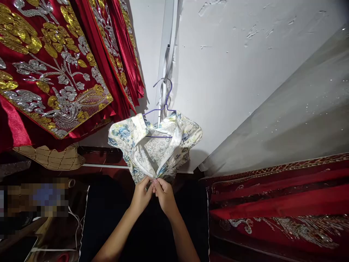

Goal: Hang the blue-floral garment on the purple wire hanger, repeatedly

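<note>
- Here we are at the short-sleeved floral top (158, 147), hanging in front of the person on a purple wire hanger (166, 104), sleeves out to both sides.
- Left hand (142, 192) and right hand (164, 193) meet at the low point of the front opening, both pinched closed on the fabric there, fingertips almost touching; whether a zip pull or a fastener sits between them, I can't tell.
- Progress check: the top is on its hanger, and the two front edges come together at the fingers. Above that the opening gapes in a wide V, patterned inner back on show, so by my reading the upper part and collar remain unfastened. Below the hands, the view is blocked.
- No tabletop under this one: the top hangs clear, against a white wall (226, 83) with scuffed, flaking patches, beside a curved white metal frame (170, 40).
- Around the room: red embroidered garments (61, 69) blaze with gold and silver sequins at upper left, another red sequined garment (272, 203) lies at lower right, and a sparkling grey sheet (289, 120) slopes above it.
- Dark cloth (155, 236) spreads beneath the forearms.
</note>
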A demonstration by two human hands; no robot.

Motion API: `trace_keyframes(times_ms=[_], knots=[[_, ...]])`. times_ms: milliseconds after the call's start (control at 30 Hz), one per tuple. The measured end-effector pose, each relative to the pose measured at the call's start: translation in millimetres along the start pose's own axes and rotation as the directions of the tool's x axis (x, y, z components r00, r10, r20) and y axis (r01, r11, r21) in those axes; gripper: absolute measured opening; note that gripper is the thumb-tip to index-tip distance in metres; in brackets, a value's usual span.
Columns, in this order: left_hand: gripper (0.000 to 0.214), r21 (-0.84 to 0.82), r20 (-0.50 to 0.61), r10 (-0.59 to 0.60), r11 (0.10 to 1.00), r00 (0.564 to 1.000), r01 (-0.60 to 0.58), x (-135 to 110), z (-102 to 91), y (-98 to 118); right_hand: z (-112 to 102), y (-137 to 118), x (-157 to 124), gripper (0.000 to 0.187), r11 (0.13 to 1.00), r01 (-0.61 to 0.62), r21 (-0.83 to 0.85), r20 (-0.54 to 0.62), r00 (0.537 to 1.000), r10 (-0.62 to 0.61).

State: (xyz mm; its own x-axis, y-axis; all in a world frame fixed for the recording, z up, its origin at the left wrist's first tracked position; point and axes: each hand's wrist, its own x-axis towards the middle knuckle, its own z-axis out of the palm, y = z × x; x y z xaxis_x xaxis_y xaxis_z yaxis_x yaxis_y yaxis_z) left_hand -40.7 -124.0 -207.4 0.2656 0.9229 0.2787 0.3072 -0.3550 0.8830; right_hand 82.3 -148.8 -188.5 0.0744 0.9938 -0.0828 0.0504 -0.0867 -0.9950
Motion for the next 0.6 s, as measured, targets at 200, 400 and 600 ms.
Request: trace_keyframes(times_ms=[200, 400, 600], knots=[[0.017, 0.067, 0.041, 0.007, 0.998, 0.999, -0.01, 3.0, 1.0, -7.1, -24.7, -44.3, 20.9, 0.03, 0.981, -0.117, 0.156, 0.021, 0.993, 0.115], [0.019, 0.155, 0.117, 0.019, 0.987, 0.993, -0.037, 14.0, -8.5, -17.6, -51.6, -165.6, 81.3, 0.03, 0.97, 0.079, 0.23, -0.02, 0.997, -0.077], [0.009, 0.181, 0.187, 0.079, 0.977, 0.979, -0.114, 61.5, -48.7, 14.5, -39.1, -205.8, 78.4, 0.027, 0.931, 0.236, 0.279, -0.053, 0.972, -0.231]])
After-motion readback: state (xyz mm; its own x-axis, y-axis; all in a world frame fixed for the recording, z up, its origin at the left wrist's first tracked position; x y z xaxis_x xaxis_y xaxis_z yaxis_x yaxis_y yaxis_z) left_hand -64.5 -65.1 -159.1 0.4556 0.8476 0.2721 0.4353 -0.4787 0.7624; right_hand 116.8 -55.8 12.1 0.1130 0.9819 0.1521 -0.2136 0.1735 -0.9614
